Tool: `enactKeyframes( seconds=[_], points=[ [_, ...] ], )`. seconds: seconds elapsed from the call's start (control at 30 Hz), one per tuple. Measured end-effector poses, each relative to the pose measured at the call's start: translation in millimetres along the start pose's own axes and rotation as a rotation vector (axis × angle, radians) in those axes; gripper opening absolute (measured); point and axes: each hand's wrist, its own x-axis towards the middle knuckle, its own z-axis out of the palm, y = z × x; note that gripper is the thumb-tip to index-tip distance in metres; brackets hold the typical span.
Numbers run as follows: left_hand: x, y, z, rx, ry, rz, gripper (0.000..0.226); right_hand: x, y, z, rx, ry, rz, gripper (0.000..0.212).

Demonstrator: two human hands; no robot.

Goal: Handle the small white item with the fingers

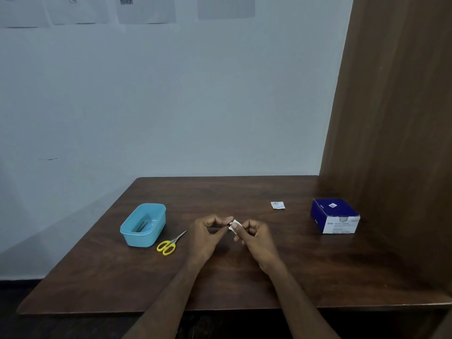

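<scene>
White wipe (pixel 235 225), a small folded scrap of soft material, sits pinched between the thumb and curled fingers of the right hand (pixel 254 237), just above the middle of the wooden table (pixel 244 285). A thin dark object (pixel 230 223), too small to identify, pokes out where the wipe meets the fingertips of the left hand (pixel 208 232), which pinches it with fingers bent and thumb tucked under. Both hands hover close together, knuckles up, with bare forearms reaching in from the near edge.

Left of the hands lie yellow-handled scissors (pixel 170 243), blades closed and pointing toward the hands. Just beyond them stands a light blue plastic tub (pixel 143 225), rectangular with rounded corners, holding dark slim items that cannot be made out. Farther back to the right lies a small flat white sachet (pixel 277 205), and well to the right stands a blue and white cardboard box (pixel 335 215) near a brown wooden panel (pixel 396 118).
</scene>
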Motion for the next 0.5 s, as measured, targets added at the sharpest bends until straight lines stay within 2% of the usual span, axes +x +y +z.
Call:
enactKeyframes(
  seconds=[0.07, 0.23, 0.33, 0.43, 0.5],
  points=[
    [0.5, -0.1, 0.1, 0.007, 0.0, -0.003, 0.016, -1.0, -0.8, 0.0, 0.005, -0.015, -0.008, 0.029],
    [1.0, -1.4, -0.1, -0.002, 0.032, -0.056, 0.017, -0.9, -0.1, -2.3, 0.01, -0.066, -0.043, 0.007],
    [0.9, -3.0, -1.0, 0.021, 0.001, -0.051, 0.011, -1.1, -0.5, -2.1, -0.005, -0.062, -0.047, 0.011],
    [2.2, -4.6, -0.6, 0.116, -0.056, -0.029, 0.009, -2.4, -2.4, -0.6, 0.0, -0.022, -0.037, 0.027],
    [1.9, -3.3, 0.2, 0.158, -0.046, -0.03, 0.007, -2.7, -3.1, -0.7, 0.024, 0.002, -0.033, 0.031]
  ],
)
